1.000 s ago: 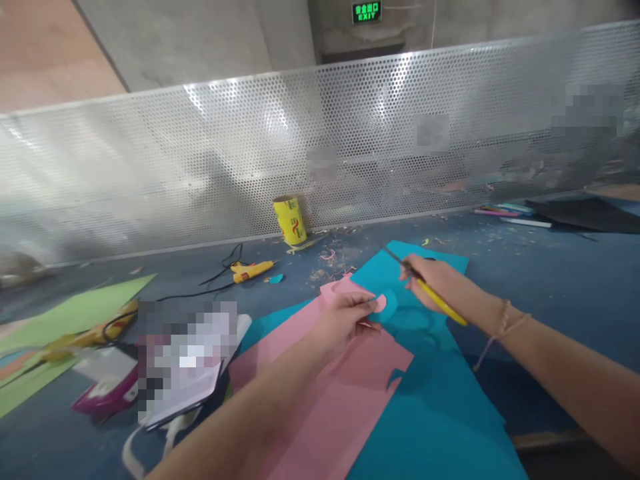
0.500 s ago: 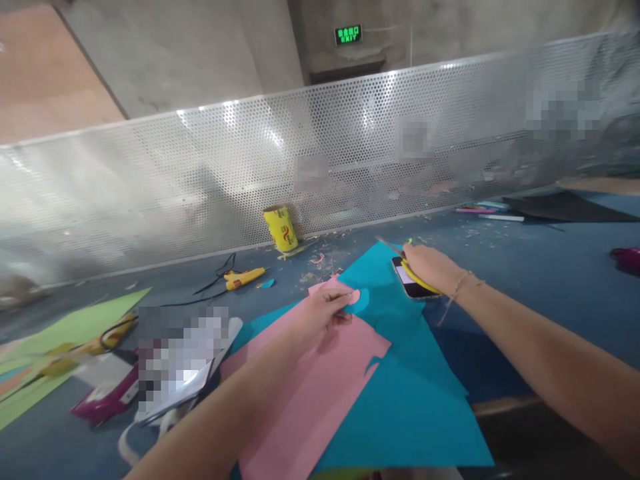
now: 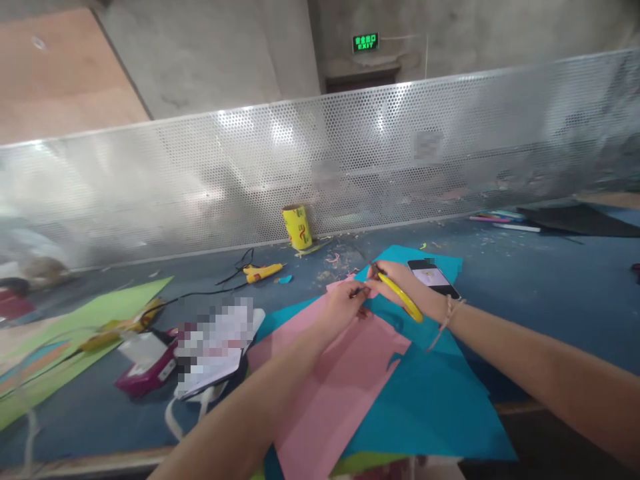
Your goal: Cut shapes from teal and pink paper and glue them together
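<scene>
My left hand (image 3: pixel 345 303) is closed in a pinch above the pink paper sheet (image 3: pixel 330 393). Half a second ago a small rounded pink paper piece showed at its fingertips; the fingers now mostly hide it. Close against them, my right hand (image 3: pixel 397 283) grips a pair of scissors (image 3: pixel 404 300) by the yellow handles, with the blades largely hidden between the hands. Under the pink sheet, which has a ragged notch in its right edge, lie larger blue paper sheets (image 3: pixel 435 400). A phone (image 3: pixel 431 277) with a lit screen rests beside my right wrist.
A yellow can (image 3: pixel 297 227) stands by the perforated metal screen (image 3: pixel 240 180), near paper scraps. Leftward are a yellow glue gun (image 3: pixel 263 272) with its cord, a propped device (image 3: pixel 220 353), a purple power strip (image 3: pixel 147 373) and green paper (image 3: pixel 90 313). Pens (image 3: pixel 500 217) lie at back right.
My right hand has brought the scissors left and down, off the phone, to my left fingertips. The small pink piece has gone from sight. The whole view has shifted slightly.
</scene>
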`<state>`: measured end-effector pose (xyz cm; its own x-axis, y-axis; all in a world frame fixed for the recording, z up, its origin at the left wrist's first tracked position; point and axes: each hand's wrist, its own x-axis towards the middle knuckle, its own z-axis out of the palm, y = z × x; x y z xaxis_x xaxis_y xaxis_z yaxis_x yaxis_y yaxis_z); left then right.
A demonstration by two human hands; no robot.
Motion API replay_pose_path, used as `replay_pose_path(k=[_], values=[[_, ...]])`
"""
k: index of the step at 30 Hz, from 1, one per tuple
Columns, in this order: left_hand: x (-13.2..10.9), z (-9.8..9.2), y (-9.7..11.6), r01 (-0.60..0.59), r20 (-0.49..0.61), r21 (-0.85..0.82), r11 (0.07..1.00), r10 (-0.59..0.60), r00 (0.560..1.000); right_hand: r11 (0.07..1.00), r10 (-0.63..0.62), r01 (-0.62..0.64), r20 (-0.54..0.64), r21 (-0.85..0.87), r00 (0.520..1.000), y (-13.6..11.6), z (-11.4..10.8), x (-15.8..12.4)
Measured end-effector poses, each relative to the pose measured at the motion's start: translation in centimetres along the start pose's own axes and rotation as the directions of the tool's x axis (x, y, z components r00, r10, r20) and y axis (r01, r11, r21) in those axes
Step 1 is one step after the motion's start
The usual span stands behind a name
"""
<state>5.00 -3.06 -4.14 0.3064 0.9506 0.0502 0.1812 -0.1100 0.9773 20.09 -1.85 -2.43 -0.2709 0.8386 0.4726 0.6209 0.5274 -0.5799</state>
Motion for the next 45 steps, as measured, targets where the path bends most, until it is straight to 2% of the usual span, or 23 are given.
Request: replay_pose_path(k=[4, 8, 12, 21, 27, 33, 36, 40, 42, 45], values=[[0.1, -0.2, 0.2, -0.009, -0.031, -0.036, 0.999, 0.008, 0.999, 0.98, 0.099, -0.096, -0.011, 0.175, 0.995, -0.3, -0.2, 0.0], [0.1, -0.2, 0.3, 0.011, -0.018, -0.018, 1.0, -0.011, 1.0, 0.945, 0.121, -0.112, -0.012, 0.308, 0.993, -0.7, -0.4, -0.8], [0.0, -0.1, 0.6, -0.009, -0.036, -0.029, 1.0, 0.008, 0.999, 0.932, 0.122, -0.101, -0.039, 0.349, 0.992, -0.5, -0.2, -1.1], [0.0, -0.3, 0.4, -0.064, -0.043, 0.032, 0.997, 0.066, 0.997, 0.973, 0.01, 0.006, -0.072, 0.229, 0.997, 0.3, 0.2, -1.2], [0.0, -0.4, 0.2, -0.097, -0.033, 0.061, 0.993, 0.099, 0.995, 0.995, 0.037, -0.034, -0.029, 0.09, 0.999, 0.6, 0.2, -1.2], [-0.1, -0.2, 0.3, -0.146, -0.023, 0.098, 0.984, 0.149, 0.989, 0.988, 0.093, -0.102, 0.084, 0.112, 0.992, 0.3, -0.3, -1.2], [-0.1, -0.2, 0.3, -0.16, -0.029, 0.116, 0.98, 0.164, 0.986, 0.991, 0.088, -0.094, 0.073, 0.092, 0.993, 0.4, -0.3, -1.2], [0.0, -0.1, 0.3, -0.212, -0.093, 0.16, 0.964, 0.229, 0.969, 0.992, 0.075, -0.079, 0.042, 0.097, 0.996, 0.6, 0.0, -1.2], [-0.1, 0.1, 0.2, -0.211, -0.144, 0.107, 0.972, 0.225, 0.964, 0.988, 0.076, -0.08, 0.033, 0.132, 0.997, 0.3, 0.0, -1.2], [-0.2, 0.5, 0.2, -0.139, -0.167, -0.15, 0.979, 0.113, 0.979, 0.945, 0.145, -0.14, 0.007, 0.297, 0.989, -0.6, -0.1, -1.4]])
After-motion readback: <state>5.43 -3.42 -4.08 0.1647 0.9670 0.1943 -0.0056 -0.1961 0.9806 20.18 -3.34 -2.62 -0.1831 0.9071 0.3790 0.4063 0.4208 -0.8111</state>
